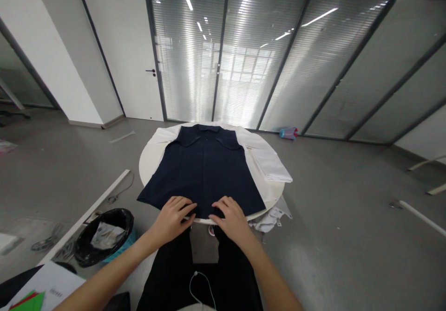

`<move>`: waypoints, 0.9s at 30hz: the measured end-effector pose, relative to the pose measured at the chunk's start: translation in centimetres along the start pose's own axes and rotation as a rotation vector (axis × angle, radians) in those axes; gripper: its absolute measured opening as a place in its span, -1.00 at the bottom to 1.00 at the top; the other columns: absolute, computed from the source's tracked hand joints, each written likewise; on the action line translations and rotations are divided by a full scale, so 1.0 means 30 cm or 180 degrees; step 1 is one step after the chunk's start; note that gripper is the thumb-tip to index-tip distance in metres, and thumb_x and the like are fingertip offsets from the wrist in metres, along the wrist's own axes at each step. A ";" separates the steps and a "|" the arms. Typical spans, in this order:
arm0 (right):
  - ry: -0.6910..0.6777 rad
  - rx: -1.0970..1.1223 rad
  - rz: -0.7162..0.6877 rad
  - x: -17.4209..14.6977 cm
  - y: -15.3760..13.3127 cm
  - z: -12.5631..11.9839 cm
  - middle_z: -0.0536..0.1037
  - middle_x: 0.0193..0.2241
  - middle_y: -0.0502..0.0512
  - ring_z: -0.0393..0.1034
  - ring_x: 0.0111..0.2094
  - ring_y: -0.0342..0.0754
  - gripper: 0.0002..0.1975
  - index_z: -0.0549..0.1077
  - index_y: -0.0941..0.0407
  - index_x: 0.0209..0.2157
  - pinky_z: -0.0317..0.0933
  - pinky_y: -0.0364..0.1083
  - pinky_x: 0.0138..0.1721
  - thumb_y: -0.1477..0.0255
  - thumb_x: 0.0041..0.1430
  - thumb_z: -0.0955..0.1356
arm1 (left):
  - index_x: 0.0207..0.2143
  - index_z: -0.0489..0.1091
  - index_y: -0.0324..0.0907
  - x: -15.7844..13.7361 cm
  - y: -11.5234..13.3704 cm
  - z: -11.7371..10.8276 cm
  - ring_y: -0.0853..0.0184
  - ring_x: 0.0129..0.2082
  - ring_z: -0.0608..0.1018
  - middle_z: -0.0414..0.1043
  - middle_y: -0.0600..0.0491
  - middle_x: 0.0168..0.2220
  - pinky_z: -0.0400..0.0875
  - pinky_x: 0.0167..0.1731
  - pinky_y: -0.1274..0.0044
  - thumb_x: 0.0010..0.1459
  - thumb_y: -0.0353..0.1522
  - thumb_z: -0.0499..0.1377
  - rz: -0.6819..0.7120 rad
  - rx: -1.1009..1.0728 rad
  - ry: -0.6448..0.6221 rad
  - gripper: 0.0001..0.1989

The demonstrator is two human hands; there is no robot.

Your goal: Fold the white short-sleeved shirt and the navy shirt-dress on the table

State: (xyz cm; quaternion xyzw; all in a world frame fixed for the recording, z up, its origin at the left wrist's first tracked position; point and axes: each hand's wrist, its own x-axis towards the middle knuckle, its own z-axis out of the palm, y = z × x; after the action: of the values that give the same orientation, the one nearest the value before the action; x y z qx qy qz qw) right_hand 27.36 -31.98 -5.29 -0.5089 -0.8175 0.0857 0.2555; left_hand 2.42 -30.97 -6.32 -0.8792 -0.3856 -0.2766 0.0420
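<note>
Round white table (148, 160), navy button-up shirt (204, 169) flat across it, collar at 12 o'clock. Folded white cloth (272, 165) at 3 o'clock. Left hand (173, 219), right hand (230, 217) at 6 o'clock on hem, fingers spread flat, pressing, gripping nothing. Black bin (104, 236) at 8 o'clock.

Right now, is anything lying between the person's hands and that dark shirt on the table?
Nothing visible does. The left hand and right hand both rest directly on the near hem of the dark shirt, which lies flat on the round white table.
</note>
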 end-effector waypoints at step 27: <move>0.0529 -0.0511 -0.0192 -0.003 -0.125 0.173 0.46 -0.36 0.07 0.34 -0.28 -0.03 -0.86 0.51 0.11 -0.36 0.19 -0.07 -0.22 0.51 0.30 0.35 | 0.25 0.24 -0.18 -0.122 0.075 0.092 0.09 0.30 0.30 0.34 -0.13 0.23 0.20 0.27 0.11 0.32 -0.31 0.12 0.0335 -0.0253 -0.0307 -0.53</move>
State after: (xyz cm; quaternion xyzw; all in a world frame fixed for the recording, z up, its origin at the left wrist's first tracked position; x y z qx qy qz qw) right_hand 21.82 -33.19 -8.26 -0.5083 -0.8127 -0.0303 0.2833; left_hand 3.23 -34.14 -10.23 -0.9116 -0.3291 -0.2465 0.0029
